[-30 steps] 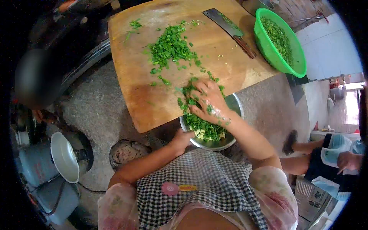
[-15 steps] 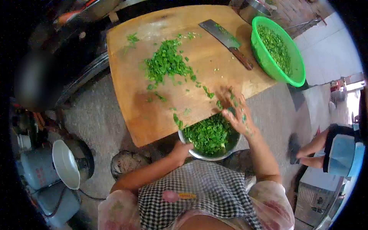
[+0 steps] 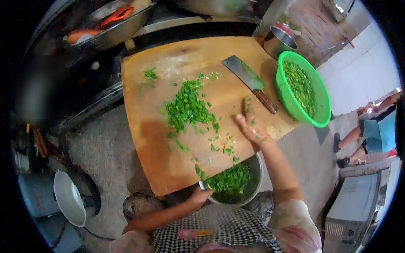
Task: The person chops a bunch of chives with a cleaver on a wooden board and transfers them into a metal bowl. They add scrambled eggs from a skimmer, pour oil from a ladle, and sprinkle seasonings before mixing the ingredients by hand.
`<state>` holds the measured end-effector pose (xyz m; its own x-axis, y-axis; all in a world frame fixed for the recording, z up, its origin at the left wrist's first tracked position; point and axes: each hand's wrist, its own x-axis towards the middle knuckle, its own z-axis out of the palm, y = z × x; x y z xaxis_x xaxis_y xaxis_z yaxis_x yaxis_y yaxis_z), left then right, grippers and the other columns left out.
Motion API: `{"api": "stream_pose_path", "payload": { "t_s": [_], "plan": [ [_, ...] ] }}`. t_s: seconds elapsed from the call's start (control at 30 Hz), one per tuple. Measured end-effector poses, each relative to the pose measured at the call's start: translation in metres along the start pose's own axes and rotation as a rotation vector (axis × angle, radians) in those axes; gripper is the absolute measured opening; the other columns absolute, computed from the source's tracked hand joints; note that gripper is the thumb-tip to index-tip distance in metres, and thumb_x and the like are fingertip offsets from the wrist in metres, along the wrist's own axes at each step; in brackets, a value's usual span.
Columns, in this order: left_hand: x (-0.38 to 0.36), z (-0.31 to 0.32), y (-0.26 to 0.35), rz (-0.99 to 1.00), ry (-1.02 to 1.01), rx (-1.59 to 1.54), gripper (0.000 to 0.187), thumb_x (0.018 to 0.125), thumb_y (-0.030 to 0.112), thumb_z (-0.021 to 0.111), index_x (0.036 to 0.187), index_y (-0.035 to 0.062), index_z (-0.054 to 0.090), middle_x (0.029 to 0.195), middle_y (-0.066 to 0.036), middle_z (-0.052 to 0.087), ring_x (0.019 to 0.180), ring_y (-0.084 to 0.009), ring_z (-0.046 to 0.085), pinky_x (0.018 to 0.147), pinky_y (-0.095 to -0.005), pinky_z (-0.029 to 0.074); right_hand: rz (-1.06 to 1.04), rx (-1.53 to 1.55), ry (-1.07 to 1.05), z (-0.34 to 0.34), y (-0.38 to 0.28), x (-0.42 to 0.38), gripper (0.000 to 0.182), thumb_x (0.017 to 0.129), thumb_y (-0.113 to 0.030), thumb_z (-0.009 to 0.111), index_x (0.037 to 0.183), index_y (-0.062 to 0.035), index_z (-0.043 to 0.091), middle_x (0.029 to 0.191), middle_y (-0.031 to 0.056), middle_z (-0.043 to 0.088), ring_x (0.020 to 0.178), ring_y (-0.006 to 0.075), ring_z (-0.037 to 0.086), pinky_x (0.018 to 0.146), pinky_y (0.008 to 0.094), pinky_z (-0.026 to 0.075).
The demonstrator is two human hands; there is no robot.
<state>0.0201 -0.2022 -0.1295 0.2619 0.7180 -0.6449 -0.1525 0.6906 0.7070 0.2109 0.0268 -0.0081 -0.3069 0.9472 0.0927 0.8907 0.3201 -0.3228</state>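
Note:
My left hand (image 3: 200, 197) grips the rim of a metal bowl (image 3: 258, 179) at the near edge of the wooden board (image 3: 147, 156). Chopped greens (image 3: 230, 179) lie in the bowl, whose far side is hidden under the board. My right hand (image 3: 254, 128) is over the board's right part, fingers stretched out and flecked with green bits. To its left lies a loose pile of chopped green leaves (image 3: 190, 105), with scraps trailing toward the bowl. A cleaver (image 3: 244, 74) with a wooden handle rests flat beyond my right hand, green bits stuck to its blade.
A green plastic basin (image 3: 291, 103) of finely chopped greens stands at the board's right edge, beside a metal pot (image 3: 280, 42). A white basin (image 3: 69, 198) is at lower left, near a grey gas cylinder (image 3: 36, 194). Another person (image 3: 375, 130) is at far right.
My right hand has moved from above the bowl up and away over the board, toward the cleaver. My left hand stays on the bowl's rim. The view has tilted upward.

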Motion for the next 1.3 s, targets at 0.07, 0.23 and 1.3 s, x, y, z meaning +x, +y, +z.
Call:
{"api": "stream_pose_path", "payload": {
  "t_s": [0.07,0.23,1.3],
  "plan": [
    [0.001,-0.004,-0.005,-0.025,-0.067,-0.105,0.024,0.073,0.01,0.061,0.094,0.0011,0.053,0.078,-0.003,0.053,0.07,-0.0142,0.049,0.059,-0.0316,0.04,-0.217,-0.24,-0.126,-0.011,-0.041,0.011,0.07,0.087,-0.043,0.046,0.133,0.006,0.03,0.137,0.0272,0.03,0.129,0.0377,0.028,0.106,0.0399,0.024],
    [0.021,-0.012,-0.024,-0.25,-0.104,0.468,0.06,0.074,0.031,0.062,0.115,-0.0095,0.046,0.107,-0.024,0.051,0.093,-0.0344,0.054,0.08,-0.0415,0.044,-0.253,0.396,0.109,0.068,-0.01,0.115,0.072,0.086,-0.05,0.047,0.138,-0.0046,0.025,0.145,0.02,0.018,0.133,0.0347,0.021,0.106,0.0415,0.023],
    [-0.003,0.015,-0.008,-0.022,0.098,-0.144,0.013,0.073,0.009,0.056,0.079,-0.0008,0.062,0.066,-0.003,0.056,0.058,-0.0162,0.051,0.053,-0.0341,0.04,-0.094,0.286,-0.087,-0.031,0.011,-0.012,0.062,0.09,-0.045,0.04,0.133,-0.0007,0.034,0.137,0.0212,0.033,0.127,0.0338,0.032,0.104,0.0391,0.027]
  ]
}}
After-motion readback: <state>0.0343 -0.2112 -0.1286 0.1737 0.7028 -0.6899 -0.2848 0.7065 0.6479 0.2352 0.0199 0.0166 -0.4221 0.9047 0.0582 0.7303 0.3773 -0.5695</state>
